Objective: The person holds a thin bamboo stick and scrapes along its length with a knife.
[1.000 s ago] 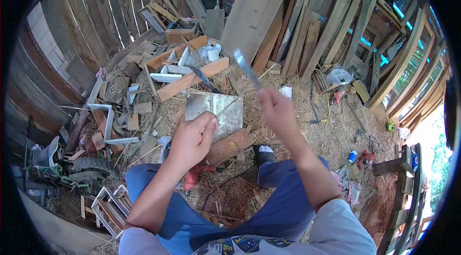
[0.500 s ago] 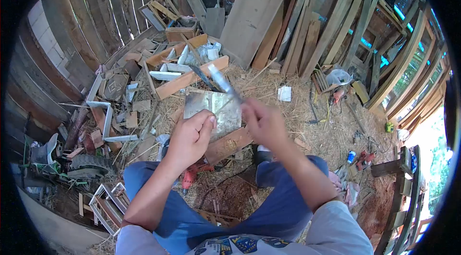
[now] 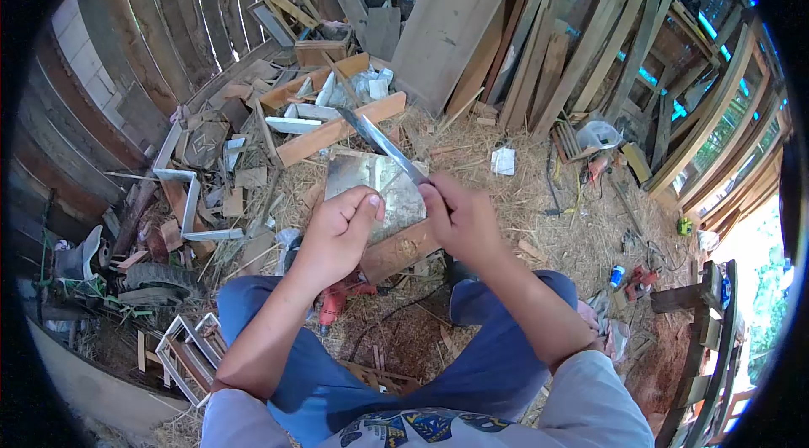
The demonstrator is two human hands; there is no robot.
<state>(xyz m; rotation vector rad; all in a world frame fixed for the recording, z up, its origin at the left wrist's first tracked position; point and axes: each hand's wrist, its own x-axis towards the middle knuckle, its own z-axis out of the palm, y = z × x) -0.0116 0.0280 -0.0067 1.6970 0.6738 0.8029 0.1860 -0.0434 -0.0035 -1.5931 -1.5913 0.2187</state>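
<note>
Knife [image 3: 386, 145]: in right hand [image 3: 459, 216], fingers wrapped round handle, blade slanting far-left over metal sheet [image 3: 345, 171]. Left hand [image 3: 341, 227]: fingers closed, apparently on a thin stick [image 3: 391, 183] (mostly hidden). Best practice: edge angled clear of the left thumb.

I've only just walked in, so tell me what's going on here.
A person's right hand grips a knife, its blade angling forward and left across the far part of a dull metal-looking sheet. The left hand is closed, with what looks like a thin stick poking out over the sheet. A wooden board shows at the sheet's near side, and a red tool lies below the left forearm.
</note>
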